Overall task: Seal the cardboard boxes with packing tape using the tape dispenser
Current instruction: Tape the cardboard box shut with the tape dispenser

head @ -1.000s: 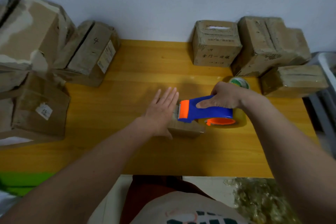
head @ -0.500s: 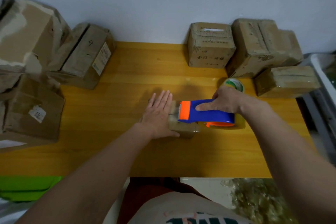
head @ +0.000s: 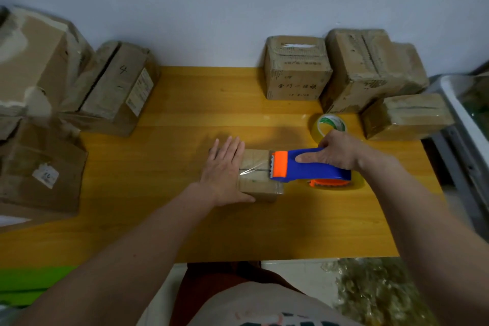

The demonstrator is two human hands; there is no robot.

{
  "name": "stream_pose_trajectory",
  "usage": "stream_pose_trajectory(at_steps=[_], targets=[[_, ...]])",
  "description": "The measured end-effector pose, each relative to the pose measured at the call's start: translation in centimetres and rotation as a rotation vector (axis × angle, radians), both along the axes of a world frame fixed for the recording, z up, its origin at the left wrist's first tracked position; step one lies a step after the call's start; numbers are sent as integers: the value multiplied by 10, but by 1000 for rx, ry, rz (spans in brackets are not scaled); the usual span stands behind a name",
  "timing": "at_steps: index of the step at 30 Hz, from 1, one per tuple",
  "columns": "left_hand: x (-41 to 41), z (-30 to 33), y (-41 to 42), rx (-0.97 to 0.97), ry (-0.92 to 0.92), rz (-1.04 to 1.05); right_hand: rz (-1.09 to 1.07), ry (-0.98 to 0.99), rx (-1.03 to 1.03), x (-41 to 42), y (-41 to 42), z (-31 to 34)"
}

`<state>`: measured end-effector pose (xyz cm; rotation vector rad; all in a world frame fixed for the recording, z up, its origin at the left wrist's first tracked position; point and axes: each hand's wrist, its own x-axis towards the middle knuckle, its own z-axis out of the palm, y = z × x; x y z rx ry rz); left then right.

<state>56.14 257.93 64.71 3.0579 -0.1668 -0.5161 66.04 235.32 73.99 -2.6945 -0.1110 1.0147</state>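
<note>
A small cardboard box (head: 258, 185) lies in the middle of the yellow wooden table (head: 185, 103). My left hand (head: 225, 169) lies flat on its left part, fingers straight, pressing it down. My right hand (head: 336, 152) grips the blue and orange tape dispenser (head: 308, 169), whose orange toothed end sits over the box's right edge. A strip of clear tape (head: 252, 171) runs from the dispenser across the box top toward my left hand.
Larger cardboard boxes stand at the left (head: 116, 87) and far left (head: 39, 167), and three more at the back right (head: 296, 69) (head: 367, 66) (head: 404, 115). A spare tape roll (head: 329, 126) lies behind my right hand. A grey rack (head: 465, 114) borders the table's right.
My right hand has drawn the dispenser to the right, off the box top, leaving a strip of clear tape across it. My left hand stays flat on the box.
</note>
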Motion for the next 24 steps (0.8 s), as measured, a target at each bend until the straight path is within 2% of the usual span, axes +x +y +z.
stream_pose_trajectory(at_steps=[7, 16, 24], targets=[[7, -4, -47, -33, -24, -121, -8, 12, 0, 2, 0, -4], [9, -14, -41, -13, -76, -102, -80, 63, 66, 0, -6, -7], [11, -12, -41, -17, -59, -102, -139, 127, 76, 7, -66, -4]])
